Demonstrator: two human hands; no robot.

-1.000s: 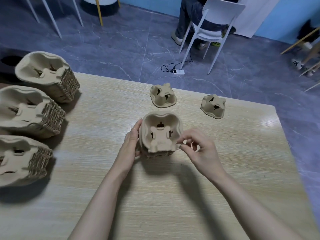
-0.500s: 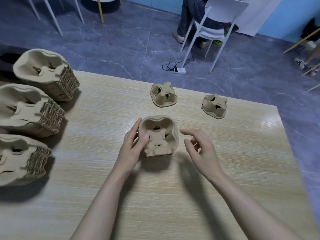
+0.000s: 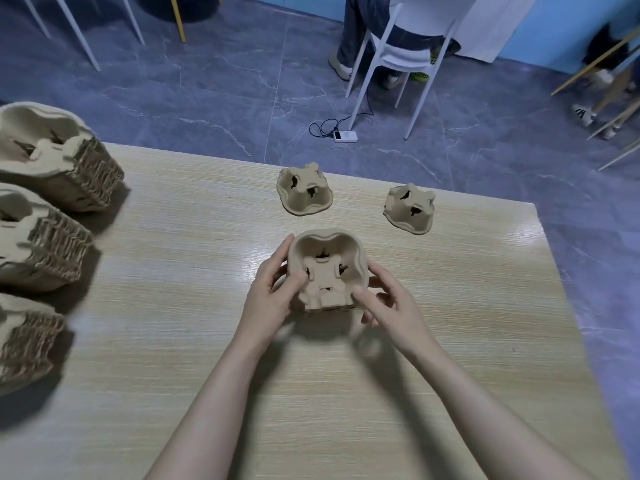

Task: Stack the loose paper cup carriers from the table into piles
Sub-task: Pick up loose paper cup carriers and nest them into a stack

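Observation:
A small pile of brown pulp cup carriers (image 3: 327,268) is held between my hands just above the middle of the wooden table (image 3: 173,323), its hollow side tilted towards me. My left hand (image 3: 273,292) grips its left side, thumb on the near rim. My right hand (image 3: 384,299) grips its right side, thumb on the near right corner. Two loose carriers lie upside down beyond it: one (image 3: 304,194) at centre back and another (image 3: 410,208) to its right.
Three tall piles of carriers stand along the table's left edge: far (image 3: 52,154), middle (image 3: 38,240) and near (image 3: 24,341). Beyond the far edge, a person sits on a white chair (image 3: 401,53), with a power strip (image 3: 344,136) on the grey floor.
My right hand has closed in and taken hold of the small pile's right side. My left hand has kept its grip, and the pile has tilted more towards me.

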